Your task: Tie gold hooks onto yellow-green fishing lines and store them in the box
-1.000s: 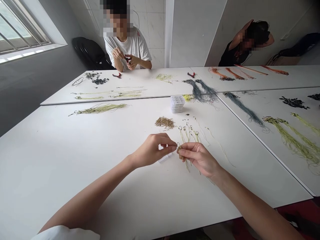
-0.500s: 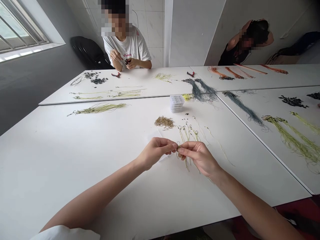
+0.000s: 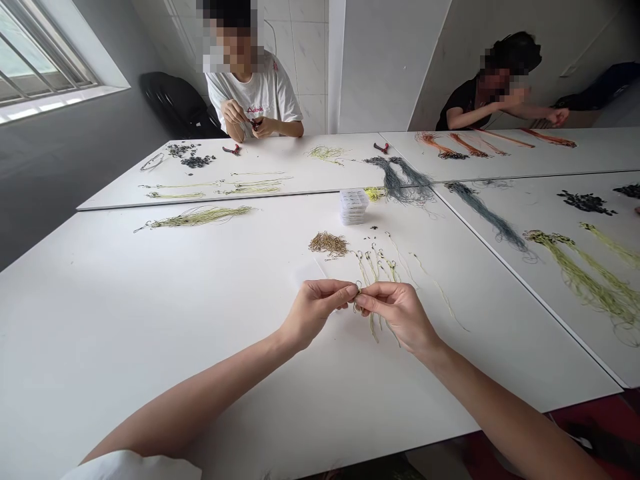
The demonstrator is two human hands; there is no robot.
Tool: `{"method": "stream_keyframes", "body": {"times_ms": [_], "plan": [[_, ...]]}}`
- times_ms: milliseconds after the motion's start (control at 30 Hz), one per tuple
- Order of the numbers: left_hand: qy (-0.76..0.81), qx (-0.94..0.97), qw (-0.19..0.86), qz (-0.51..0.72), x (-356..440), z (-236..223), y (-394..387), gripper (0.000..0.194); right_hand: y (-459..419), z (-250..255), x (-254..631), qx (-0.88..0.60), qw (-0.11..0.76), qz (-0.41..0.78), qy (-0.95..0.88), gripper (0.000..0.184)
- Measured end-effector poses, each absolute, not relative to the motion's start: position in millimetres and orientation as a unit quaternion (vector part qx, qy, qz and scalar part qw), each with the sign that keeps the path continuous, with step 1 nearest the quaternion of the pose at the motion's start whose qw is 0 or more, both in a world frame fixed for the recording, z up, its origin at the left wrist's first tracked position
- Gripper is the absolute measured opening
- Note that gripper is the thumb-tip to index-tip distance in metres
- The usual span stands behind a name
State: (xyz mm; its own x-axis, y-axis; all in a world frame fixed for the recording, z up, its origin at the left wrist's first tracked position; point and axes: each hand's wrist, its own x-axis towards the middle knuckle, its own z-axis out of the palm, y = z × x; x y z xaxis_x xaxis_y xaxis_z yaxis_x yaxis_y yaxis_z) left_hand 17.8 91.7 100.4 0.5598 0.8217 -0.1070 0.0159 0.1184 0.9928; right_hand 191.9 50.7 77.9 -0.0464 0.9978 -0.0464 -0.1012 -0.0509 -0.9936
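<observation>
My left hand (image 3: 316, 310) and my right hand (image 3: 401, 312) meet over the white table, fingertips almost touching. Between their pinched thumbs and forefingers is a small fish hook (image 3: 359, 285), its curved end poking up above the fingertips. A bit of yellow-green line shows below it; fingers cover most of both. Just beyond and beneath my right hand lie several yellow-green lines with hooks (image 3: 369, 261). A heap of small gold-brown hooks (image 3: 328, 244) sits beyond my left hand, and a clear plastic sheet or lid (image 3: 311, 271) lies partly behind that hand.
Clear plastic boxes (image 3: 353, 208) stand stacked behind the hooks. Bundles of yellow-green line (image 3: 200, 217) and grey line (image 3: 493, 217) lie around, with pliers (image 3: 381, 147) farther off. One person (image 3: 255, 93) works opposite; another person (image 3: 470, 103) sits at far right.
Both my hands keep their pinch, with my left hand shifted very slightly right. The hook has turned a little. The person at far right has lowered their arms from their head.
</observation>
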Motion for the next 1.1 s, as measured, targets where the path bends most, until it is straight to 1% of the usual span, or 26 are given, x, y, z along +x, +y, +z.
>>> {"method": "stream_keyframes", "body": {"times_ms": [400,733,1100], "plan": [[0.352,0.601,0.644,0.316,18.7,95.3,91.0,0.024,50.3,78.3,190.2,-0.481,0.512,0.528,-0.477,0.013],[0.348,0.593,0.658,0.308,18.6,101.1,91.4,0.025,53.2,75.7,193.0,-0.456,0.506,0.575,-0.454,0.016],[0.342,0.611,0.642,0.313,18.7,104.2,91.4,0.024,52.2,76.1,193.2,-0.477,0.509,0.542,-0.467,0.018]]}}
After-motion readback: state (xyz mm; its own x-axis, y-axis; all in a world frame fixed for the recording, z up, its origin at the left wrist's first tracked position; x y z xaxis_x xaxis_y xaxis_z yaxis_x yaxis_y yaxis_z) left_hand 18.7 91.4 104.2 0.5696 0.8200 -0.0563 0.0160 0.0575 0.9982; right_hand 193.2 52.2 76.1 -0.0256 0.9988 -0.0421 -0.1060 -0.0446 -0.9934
